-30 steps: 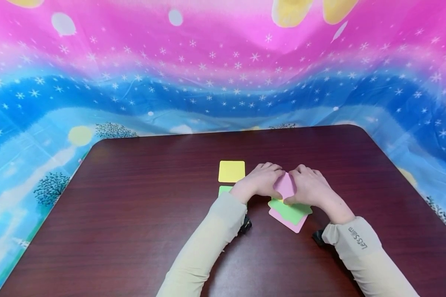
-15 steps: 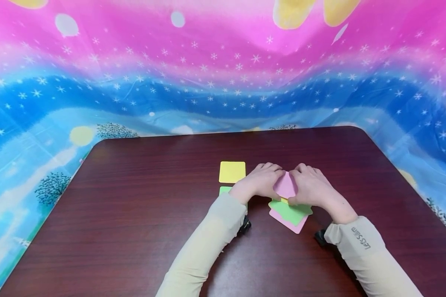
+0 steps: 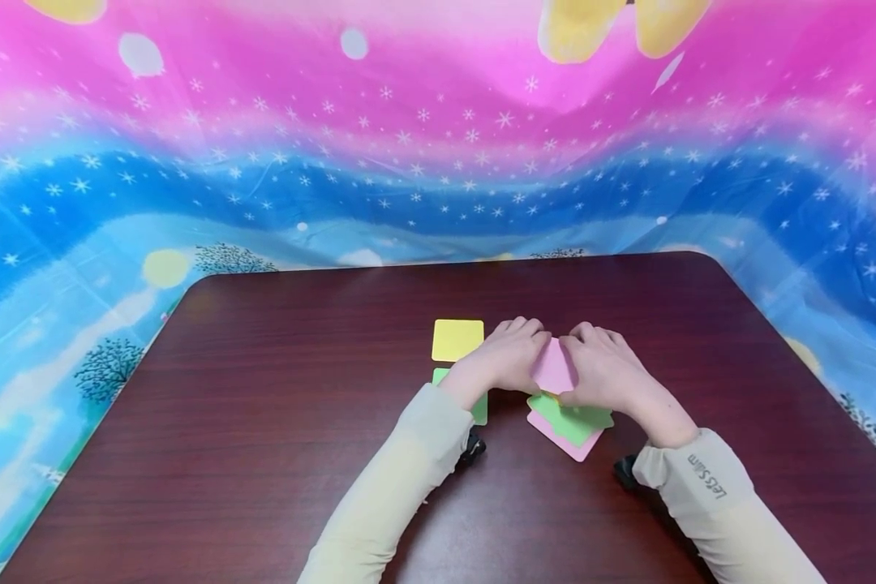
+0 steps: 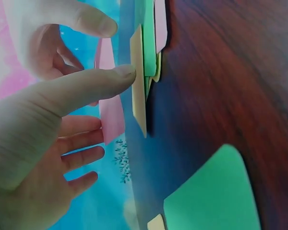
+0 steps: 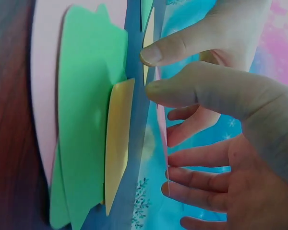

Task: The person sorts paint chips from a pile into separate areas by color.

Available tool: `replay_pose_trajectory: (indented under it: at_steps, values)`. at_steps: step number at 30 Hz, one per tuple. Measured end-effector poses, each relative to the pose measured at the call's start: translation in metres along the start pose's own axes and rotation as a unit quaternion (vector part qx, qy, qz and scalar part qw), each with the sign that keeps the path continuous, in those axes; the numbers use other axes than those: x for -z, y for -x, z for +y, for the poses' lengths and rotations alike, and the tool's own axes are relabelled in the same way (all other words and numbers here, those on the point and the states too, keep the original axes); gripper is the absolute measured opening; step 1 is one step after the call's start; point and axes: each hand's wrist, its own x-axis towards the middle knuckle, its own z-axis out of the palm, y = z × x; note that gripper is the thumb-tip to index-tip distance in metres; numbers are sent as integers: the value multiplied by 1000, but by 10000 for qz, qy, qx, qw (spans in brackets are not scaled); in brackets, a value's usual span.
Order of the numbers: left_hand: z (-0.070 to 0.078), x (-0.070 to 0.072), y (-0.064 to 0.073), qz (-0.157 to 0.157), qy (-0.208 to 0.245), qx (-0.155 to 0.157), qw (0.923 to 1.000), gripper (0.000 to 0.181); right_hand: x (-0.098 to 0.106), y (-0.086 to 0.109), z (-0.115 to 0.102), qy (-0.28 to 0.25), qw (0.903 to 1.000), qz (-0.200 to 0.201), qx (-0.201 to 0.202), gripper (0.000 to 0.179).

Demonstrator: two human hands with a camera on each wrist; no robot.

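Observation:
Both hands meet over a loose stack of square cards, with one pink card (image 3: 554,367) between them. My left hand (image 3: 513,355) holds its left side, and my right hand (image 3: 603,365) holds its right side. Each thumb lies on the near side of the pink card, while the other fingers reach its far edge. Under the hands lie a green card (image 3: 575,422) and, lowest, another pink card (image 3: 564,438), fanned out at angles. A yellow card (image 5: 119,143) sits tilted on top of the stack in the right wrist view, close by the thumbs.
Left of the hands, a yellow card (image 3: 457,340) lies flat on the dark wooden table (image 3: 263,422). Just nearer is a green card (image 3: 479,410), partly covered by the left wrist. A colourful patterned cloth (image 3: 409,162) hangs along the table's back and sides.
Both hands and the pink card have shifted slightly to the left. More of the green card by the left wrist now shows. The grip looks unchanged.

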Motion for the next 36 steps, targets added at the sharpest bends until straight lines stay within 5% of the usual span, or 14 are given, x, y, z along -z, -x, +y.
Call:
replay_pose_trajectory:
  at_steps: [20,36]
  values:
    - [-14,5,52,84,-122,68,9999,75,-2,0,-39,308,9966,172,748,72]
    - [-21,3,94,337,-26,117,9994,76,-8,1,-65,11,9934,215,1125,68]
